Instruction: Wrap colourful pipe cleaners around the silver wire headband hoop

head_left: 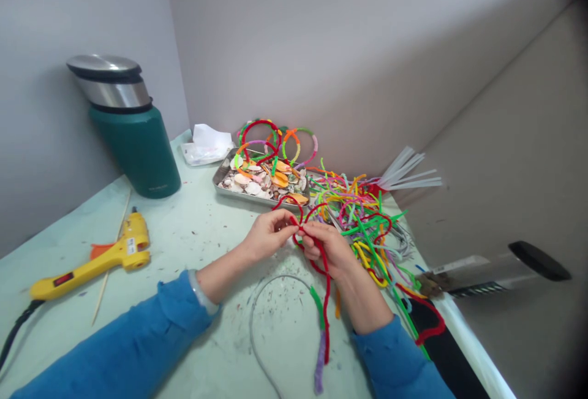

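Observation:
My left hand (269, 235) and my right hand (329, 246) meet above the middle of the table, fingers pinched on a red pipe cleaner (327, 301). It is bent into loops above and between the hands, and one long end hangs down below my right hand. Under the hands lies a thin grey hoop (252, 319), partly wrapped in green and purple at its right side. Just behind the hands stands a metal tray (243, 200) of shells, with colourful wrapped rings (260, 122) resting on it.
A yellow glue gun (92, 271) and a wooden stick (100, 298) lie at the left, before a green bottle (142, 151). Tangled pipe cleaners (362, 221) heap at the right, near clear glue sticks (404, 169). White tissues (209, 144) sit behind. A clear container (487, 270) is far right.

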The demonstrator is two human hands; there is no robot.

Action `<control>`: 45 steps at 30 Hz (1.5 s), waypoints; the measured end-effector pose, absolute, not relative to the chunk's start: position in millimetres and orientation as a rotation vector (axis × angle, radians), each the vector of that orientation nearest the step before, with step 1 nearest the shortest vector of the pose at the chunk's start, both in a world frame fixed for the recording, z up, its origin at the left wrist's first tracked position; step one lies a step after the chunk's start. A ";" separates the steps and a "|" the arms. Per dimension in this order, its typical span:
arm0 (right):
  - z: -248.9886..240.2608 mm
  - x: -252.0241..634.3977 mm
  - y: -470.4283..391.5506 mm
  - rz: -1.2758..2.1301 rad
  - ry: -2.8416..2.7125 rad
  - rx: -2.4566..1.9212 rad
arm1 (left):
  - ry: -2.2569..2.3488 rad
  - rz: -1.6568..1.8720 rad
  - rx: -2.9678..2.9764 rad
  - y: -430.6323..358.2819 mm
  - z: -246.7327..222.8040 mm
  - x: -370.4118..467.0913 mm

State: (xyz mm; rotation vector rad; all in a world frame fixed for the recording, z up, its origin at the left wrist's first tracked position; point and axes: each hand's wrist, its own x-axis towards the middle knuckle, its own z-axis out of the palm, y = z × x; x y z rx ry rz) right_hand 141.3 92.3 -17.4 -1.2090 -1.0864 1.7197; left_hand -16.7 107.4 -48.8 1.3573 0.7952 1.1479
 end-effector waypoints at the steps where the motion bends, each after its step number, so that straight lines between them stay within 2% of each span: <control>1: -17.4 141.3 92.3 1.735 -1.079 -1.199 | 0.798 1.151 1.362 107.6 -49.6 -16.9; 11: -23.2 136.5 93.1 1.001 -1.527 -1.362 | 0.822 1.145 1.141 111.5 -55.5 -13.9; 21: -23.5 140.6 92.1 0.583 -1.849 -1.349 | 0.618 0.878 0.834 100.6 -49.1 -13.4; 25: -24.3 139.3 92.5 0.623 -1.786 -1.370 | 0.509 0.868 0.760 97.7 -45.9 -12.8; 30: -21.1 137.3 92.7 1.051 -1.518 -1.356 | 0.460 0.860 0.781 95.2 -41.3 -12.5; 33: -16.2 135.8 90.8 1.178 -1.421 -1.338 | 0.481 0.863 0.806 95.8 -42.5 -12.9; 41: -21.6 142.1 93.0 0.973 -1.579 -1.356 | 0.547 0.841 0.812 99.6 -46.1 -13.2; 45: -20.9 142.2 91.4 0.642 -1.807 -1.309 | 0.581 0.799 0.809 101.5 -45.7 -13.5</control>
